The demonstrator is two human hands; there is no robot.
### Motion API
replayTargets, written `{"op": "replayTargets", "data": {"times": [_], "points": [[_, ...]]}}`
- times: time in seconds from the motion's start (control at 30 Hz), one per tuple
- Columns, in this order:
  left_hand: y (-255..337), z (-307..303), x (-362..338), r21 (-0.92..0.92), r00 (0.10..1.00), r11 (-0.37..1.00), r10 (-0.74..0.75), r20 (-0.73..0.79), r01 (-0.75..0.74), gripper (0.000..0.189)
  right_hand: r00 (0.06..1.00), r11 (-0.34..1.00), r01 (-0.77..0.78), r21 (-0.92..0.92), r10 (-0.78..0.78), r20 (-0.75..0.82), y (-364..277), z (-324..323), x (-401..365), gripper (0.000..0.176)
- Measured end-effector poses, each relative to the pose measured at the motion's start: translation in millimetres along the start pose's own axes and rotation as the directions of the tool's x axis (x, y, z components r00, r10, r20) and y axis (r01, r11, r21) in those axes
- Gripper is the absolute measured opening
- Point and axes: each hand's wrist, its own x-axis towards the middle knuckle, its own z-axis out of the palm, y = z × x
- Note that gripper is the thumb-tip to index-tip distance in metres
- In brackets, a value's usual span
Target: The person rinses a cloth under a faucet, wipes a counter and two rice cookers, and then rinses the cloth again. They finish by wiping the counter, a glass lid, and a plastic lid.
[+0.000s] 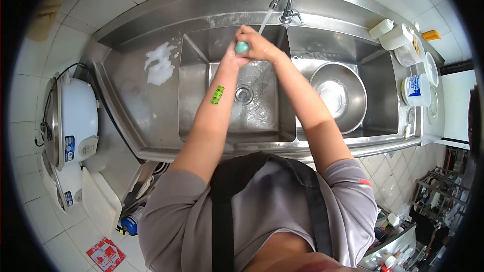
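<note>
My left hand (235, 53) and my right hand (258, 45) are pressed together over the left basin (201, 116). A small, smooth turquoise rounded object (242, 48) shows between them, with fingers of both hands closed around it; its kind I cannot make out. Part of the object and several left fingers are hidden behind my right hand. Just beyond my hands, water (265, 20) runs from the curved metal faucet (288, 7). The basin floor and its drain (244, 94) are wet.
A large metal bowl (357, 93) sits in the right basin. White foam (160, 65) lies on the left drainboard. Bottles (381, 28) and a white tub with a blue label (416, 90) line the right ledge. Rice-cooker-like appliances (80, 116) stand at the left.
</note>
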Motion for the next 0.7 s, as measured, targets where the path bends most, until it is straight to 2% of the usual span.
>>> {"op": "replayTargets", "data": {"times": [0.03, 0.07, 0.1, 0.13, 0.17, 0.2, 0.23, 0.27, 0.3, 0.33, 0.37, 0.4, 0.43, 0.47, 0.53, 0.57, 0.6, 0.63, 0.67, 0.7], "points": [[-0.8, 4.0, 2.3, -0.006, 1.000, 1.000, 0.006, 0.003, -0.006, 0.042, 0.996, 0.993, -0.033, 0.117, 0.042, -0.076, -10.9, 6.5, -1.6, 0.022], [-1.3, 7.6, 3.4, -0.052, 0.995, 0.994, 0.094, -0.016, -0.094, 0.037, 0.997, 0.992, -0.032, 0.120, 0.040, -0.066, -16.8, 5.9, 0.9, 0.022], [-2.8, 14.5, -0.2, -0.095, 0.983, 0.978, 0.180, -0.045, -0.183, 0.032, 0.980, 0.911, -0.124, 0.394, 0.175, -0.095, -21.7, 8.3, 0.5, 0.021], [-4.2, 23.3, -5.7, -0.134, 0.962, 0.953, 0.262, -0.080, -0.271, 0.028, 0.946, 0.744, -0.190, 0.640, 0.314, -0.084, -26.5, 12.6, -0.5, 0.021], [-6.9, 30.9, -12.9, -0.169, 0.932, 0.919, 0.339, -0.126, -0.357, 0.024, 0.886, 0.463, -0.069, 0.884, 0.435, -0.159, -29.3, 18.2, 2.8, 0.025], [-9.0, 40.3, -20.2, -0.195, 0.895, 0.877, 0.410, -0.175, -0.440, 0.021, 0.851, 0.228, 0.072, 0.971, 0.493, -0.179, -34.3, 17.1, 7.6, 0.026], [-7.1, 57.5, -25.5, -0.374, 0.912, 0.841, 0.409, -0.033, -0.390, 0.018, 0.775, 0.100, 0.173, 0.980, 0.600, -0.198, -34.4, 19.7, 13.0, 0.025], [-3.7, 68.5, -31.9, -0.373, 0.908, 0.836, 0.415, -0.051, -0.403, 0.018, 0.687, -0.018, 0.281, 0.960, 0.702, -0.188, -34.0, 24.3, 18.0, 0.023], [0.4, 76.9, -37.1, -0.235, 0.837, 0.803, 0.527, -0.150, -0.548, 0.017, 0.686, -0.034, 0.275, 0.961, 0.707, -0.171, -36.4, 26.5, 25.3, 0.023], [4.4, 77.7, -41.9, -0.082, 0.740, 0.746, 0.631, -0.231, -0.661, 0.019, 0.609, -0.103, 0.300, 0.949, 0.786, -0.107, -37.6, 29.9, 31.9, 0.018], [9.3, 78.4, -48.0, -0.005, 0.721, 0.735, 0.664, -0.199, -0.679, 0.023, 0.527, -0.164, 0.328, 0.930, 0.849, -0.036, -38.4, 31.7, 37.6, 0.013], [15.7, 83.9, -57.3, 0.070, 0.701, 0.716, 0.696, -0.157, -0.695, 0.029, 0.529, -0.174, 0.320, 0.931, 0.848, -0.024, -24.9, 36.4, 44.3, 0.013], [23.8, 89.1, -71.2, 0.137, 0.746, 0.742, 0.665, -0.031, -0.656, 0.038, 0.645, -0.403, 0.219, 0.888, 0.743, 0.178, -7.5, 44.3, 50.6, 0.009], [20.4, 106.4, -84.2, 0.337, 0.717, 0.696, 0.693, -0.081, -0.634, 0.045, 0.729, -0.602, 0.094, 0.793, 0.584, 0.357, -0.4, 52.3, 52.2, 0.010], [12.0, 131.0, -114.5, 0.569, 0.757, 0.590, 0.648, 0.089, -0.572, 0.049, 0.695, -0.629, 0.028, 0.777, 0.570, 0.437, -10.5, 62.8, 61.9, 0.012], [8.4, 141.3, -126.8, 0.570, 0.750, 0.587, 0.656, 0.082, -0.575, 0.049, 0.749, -0.631, -0.108, 0.768, 0.457, 0.480, -8.2, 72.1, 67.1, 0.012], [5.7, 152.6, -137.5, 0.660, 0.819, 0.590, 0.570, 0.069, -0.466, 0.056, 0.784, -0.611, -0.242, 0.754, 0.334, 0.523, -7.1, 80.5, 71.7, 0.012], [4.5, 158.1, -146.5, 0.739, 0.877, 0.576, 0.479, 0.041, -0.349, 0.064, 0.727, -0.306, -0.456, 0.836, 0.413, 0.548, -47.2, 63.0, 76.9, 0.013], [7.8, 158.4, -156.2, 0.738, 0.872, 0.575, 0.489, 0.037, -0.354, 0.064, 0.725, -0.309, -0.464, 0.830, 0.405, 0.557, -63.3, 59.1, 81.9, 0.013], [12.5, 156.4, -168.2, 0.875, 0.909, 0.404, 0.407, 0.090, -0.267, 0.056, 0.715, -0.211, -0.588, 0.781, 0.317, 0.624, -74.6, 59.4, 84.5, 0.017]]}}
